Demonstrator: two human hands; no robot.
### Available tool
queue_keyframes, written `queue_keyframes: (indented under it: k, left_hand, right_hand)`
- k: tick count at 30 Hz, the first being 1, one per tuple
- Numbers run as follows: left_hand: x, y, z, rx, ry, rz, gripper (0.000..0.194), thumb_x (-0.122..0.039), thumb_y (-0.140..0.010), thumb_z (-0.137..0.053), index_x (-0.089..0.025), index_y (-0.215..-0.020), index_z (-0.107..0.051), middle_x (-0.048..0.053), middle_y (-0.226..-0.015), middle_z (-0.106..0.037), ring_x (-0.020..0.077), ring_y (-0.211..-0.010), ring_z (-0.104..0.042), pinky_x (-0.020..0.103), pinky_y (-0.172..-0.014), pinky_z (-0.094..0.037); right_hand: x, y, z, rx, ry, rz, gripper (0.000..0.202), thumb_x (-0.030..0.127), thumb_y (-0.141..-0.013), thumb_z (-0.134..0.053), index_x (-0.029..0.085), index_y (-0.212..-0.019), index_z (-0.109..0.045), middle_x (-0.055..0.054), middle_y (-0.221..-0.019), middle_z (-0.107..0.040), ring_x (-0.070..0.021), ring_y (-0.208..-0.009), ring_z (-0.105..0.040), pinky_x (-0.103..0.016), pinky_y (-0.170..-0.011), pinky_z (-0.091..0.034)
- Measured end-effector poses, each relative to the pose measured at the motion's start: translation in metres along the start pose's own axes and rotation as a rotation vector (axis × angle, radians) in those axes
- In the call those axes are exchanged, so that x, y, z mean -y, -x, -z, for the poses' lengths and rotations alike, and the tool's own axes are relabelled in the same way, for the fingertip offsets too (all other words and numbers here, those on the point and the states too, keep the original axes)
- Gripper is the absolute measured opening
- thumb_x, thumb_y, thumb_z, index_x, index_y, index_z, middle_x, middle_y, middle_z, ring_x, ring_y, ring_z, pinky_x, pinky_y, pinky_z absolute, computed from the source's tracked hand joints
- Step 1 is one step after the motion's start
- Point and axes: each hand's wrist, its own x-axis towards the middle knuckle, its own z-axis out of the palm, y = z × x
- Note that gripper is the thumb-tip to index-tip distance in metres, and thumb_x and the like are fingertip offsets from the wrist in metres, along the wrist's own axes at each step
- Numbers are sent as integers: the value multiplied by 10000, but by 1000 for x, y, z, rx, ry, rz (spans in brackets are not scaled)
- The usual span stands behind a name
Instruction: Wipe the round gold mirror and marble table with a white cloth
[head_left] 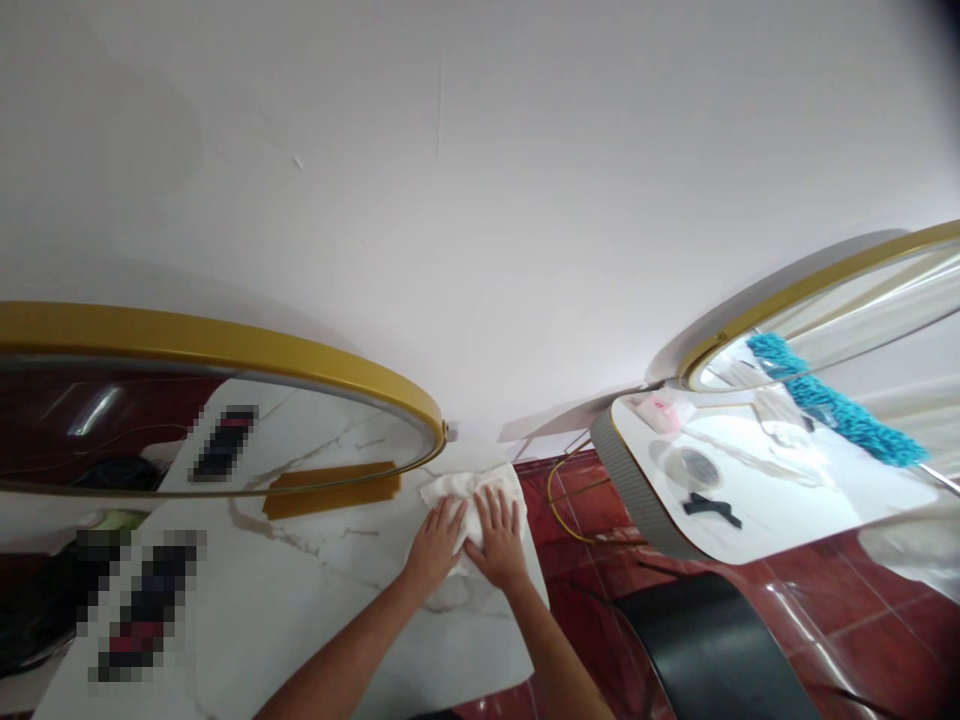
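A crumpled white cloth [470, 520] lies near the far right corner of a white, grey-veined tabletop [315, 600]. My left hand [436, 545] rests flat on the cloth's left part, fingers stretched forward. Beside it, my right hand [499, 545] presses on the right part with its fingers spread. The two hands are close together, and neither is wrapped round the cloth. Part of the cloth is hidden under my palms.
A large gold-framed mirror [300, 350] stands left of my hands, above a gold-coloured base [334, 490]. Across a gap is a second white table [757, 515] with a blue fluffy duster [832, 400] and a black strip [712, 510]. A black chair [712, 640] stands before it.
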Motion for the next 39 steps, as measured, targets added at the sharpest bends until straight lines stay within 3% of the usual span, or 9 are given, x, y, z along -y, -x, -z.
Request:
queue_keyframes:
  k: [8,17,23,34,39]
  left_hand:
    - [21,-51,0,-3,-23,62,701,-235,-802,-577,-188,-1438,-287,156,-1443,-375,279,-1329,-355,398,-1028,-379]
    - [22,-46,3,41,-21,41,669,-214,-844,-535,-184,-1452,-256,173,-1458,-344,296,-1333,-346,398,-1024,-384]
    - [8,-16,4,90,-9,-16,677,-226,-865,-512,-201,-1468,-205,161,-1481,-310,276,-1353,-316,394,-1028,-378]
    - [-55,89,-1,157,9,-156,854,-388,-784,-628,-136,-1472,-189,221,-1486,-268,373,-1346,-294,463,-990,-380]
    - [-71,112,-9,202,42,-200,845,-492,-799,-578,-118,-1464,-214,258,-1468,-274,391,-1336,-308,488,-960,-394]
  right_hand:
    - [-14,-52,-15,-39,48,0,745,541,-854,-457,246,-1475,-168,-71,-1530,-205,-330,-1405,-127,-556,-1119,-52]
    - [-12,-45,-6,-30,-4,-25,691,521,-860,-457,283,-1462,-218,-33,-1525,-232,-287,-1408,-139,-506,-1133,-72]
    - [-1,-7,2,-8,-38,-35,713,505,-844,-498,278,-1460,-221,-36,-1535,-196,-273,-1412,-126,-510,-1135,-66]
    - [18,117,16,93,-60,-35,765,538,-819,-494,273,-1471,-192,-35,-1533,-193,-306,-1411,-129,-543,-1124,-114]
    - [18,152,16,121,-61,-34,785,575,-811,-478,267,-1472,-189,-51,-1532,-192,-329,-1405,-140,-567,-1114,-109]
